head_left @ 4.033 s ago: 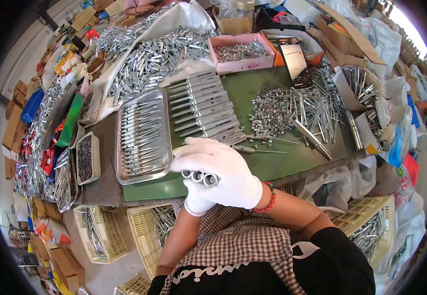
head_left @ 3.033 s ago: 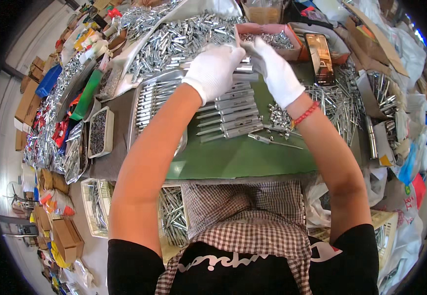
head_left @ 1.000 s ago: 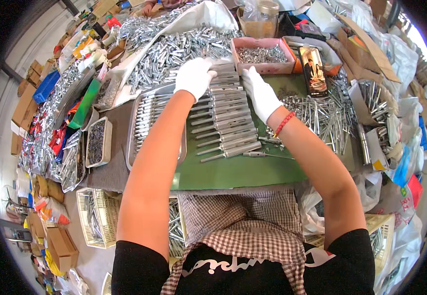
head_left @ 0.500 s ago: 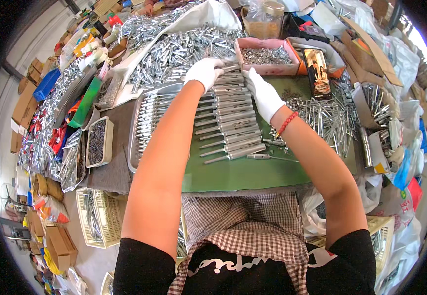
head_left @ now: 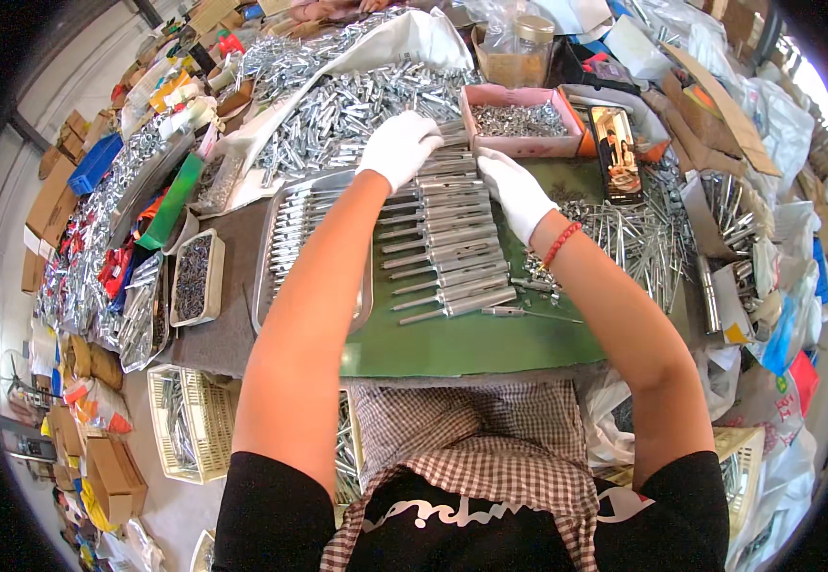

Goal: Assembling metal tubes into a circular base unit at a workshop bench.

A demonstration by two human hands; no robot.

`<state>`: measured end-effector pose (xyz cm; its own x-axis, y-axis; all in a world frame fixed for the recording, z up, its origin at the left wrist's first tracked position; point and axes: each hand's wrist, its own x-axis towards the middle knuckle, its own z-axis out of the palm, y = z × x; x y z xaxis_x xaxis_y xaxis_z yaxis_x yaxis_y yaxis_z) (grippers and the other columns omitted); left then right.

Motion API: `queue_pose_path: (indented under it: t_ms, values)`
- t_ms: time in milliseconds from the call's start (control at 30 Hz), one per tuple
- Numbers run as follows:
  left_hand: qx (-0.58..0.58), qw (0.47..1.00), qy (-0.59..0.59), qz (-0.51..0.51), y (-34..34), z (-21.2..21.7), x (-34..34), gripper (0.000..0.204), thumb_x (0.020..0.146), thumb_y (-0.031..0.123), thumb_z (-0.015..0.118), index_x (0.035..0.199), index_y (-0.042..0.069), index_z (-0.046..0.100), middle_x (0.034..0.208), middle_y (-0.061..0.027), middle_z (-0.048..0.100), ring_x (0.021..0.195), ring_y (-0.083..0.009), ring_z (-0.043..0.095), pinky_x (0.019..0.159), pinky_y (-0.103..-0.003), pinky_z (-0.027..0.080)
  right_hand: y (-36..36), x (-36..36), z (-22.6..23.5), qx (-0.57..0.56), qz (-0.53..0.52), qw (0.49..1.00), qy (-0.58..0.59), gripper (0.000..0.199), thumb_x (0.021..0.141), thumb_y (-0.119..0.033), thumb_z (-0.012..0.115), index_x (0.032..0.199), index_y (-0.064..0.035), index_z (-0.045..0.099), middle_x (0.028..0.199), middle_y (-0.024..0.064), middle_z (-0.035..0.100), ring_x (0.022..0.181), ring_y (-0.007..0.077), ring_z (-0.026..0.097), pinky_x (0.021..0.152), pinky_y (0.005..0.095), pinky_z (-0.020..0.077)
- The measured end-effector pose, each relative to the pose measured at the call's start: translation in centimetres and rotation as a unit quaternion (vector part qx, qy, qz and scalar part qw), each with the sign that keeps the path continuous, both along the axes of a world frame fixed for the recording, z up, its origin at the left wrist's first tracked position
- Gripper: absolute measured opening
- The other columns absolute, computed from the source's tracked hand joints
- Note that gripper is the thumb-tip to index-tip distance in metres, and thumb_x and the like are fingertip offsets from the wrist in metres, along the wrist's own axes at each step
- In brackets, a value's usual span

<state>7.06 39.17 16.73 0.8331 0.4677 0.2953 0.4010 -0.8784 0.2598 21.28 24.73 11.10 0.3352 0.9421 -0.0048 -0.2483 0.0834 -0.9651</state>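
Note:
Silver metal cylinders with thin rods (head_left: pixel 466 250) lie side by side in a long row on the green work surface (head_left: pixel 433 348). My left hand (head_left: pixel 402 151), in a white glove, bends its fingers around a silver metal piece near the far left of the row; the fingertips are partly hidden. At the far right ends of the row, my gloved right hand (head_left: pixel 517 195) has its fingers stretched out along the cylinders. Beneath my left forearm, a metal tray (head_left: pixel 364 307) holds more rod pieces, partly covered by the arm.
Beyond my hands lies a heap of metal sleeves (head_left: pixel 362 110) on white sheeting. A pink box (head_left: pixel 526 145) holds small parts, beside a propped phone (head_left: pixel 616 157). Loose thin rods (head_left: pixel 643 234) are piled to the right, and a small-parts container (head_left: pixel 212 300) stands left.
My left hand has shifted slightly nearer and rightward over the row. My right hand has come slightly nearer too, staying along the right ends.

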Motion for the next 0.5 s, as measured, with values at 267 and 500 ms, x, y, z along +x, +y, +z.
queue_pose_path:
  t_ms: [267,500]
  values:
    - [0.0,0.999,-0.032,-0.001,-2.5,-2.4,-3.4,0.027,0.085,0.025,0.057,0.104,0.006,0.063,0.102,-0.0161,0.061,0.104,-0.0323,0.054,0.092,-0.04,0.041,-0.2,-0.2,0.8,0.01,0.041,0.999,0.002,0.045,0.092,-0.019,0.053,0.132,0.0018,0.047,0.126,0.0089,0.055,0.116,0.0151,0.048,0.101,0.0273,0.0339]
    - [0.128,0.991,-0.006,0.027,-3.7,-2.1,-2.5,0.027,0.086,0.027,0.057,0.107,0.012,0.063,0.095,-0.0131,0.061,0.094,-0.0308,0.058,0.082,-0.041,0.047,-0.2,0.7,0.7,0.006,0.018,0.995,-0.098,0.051,0.088,-0.015,0.058,0.134,0.0027,0.045,0.132,0.0116,0.052,0.119,0.0182,0.047,0.102,0.0273,0.0347]
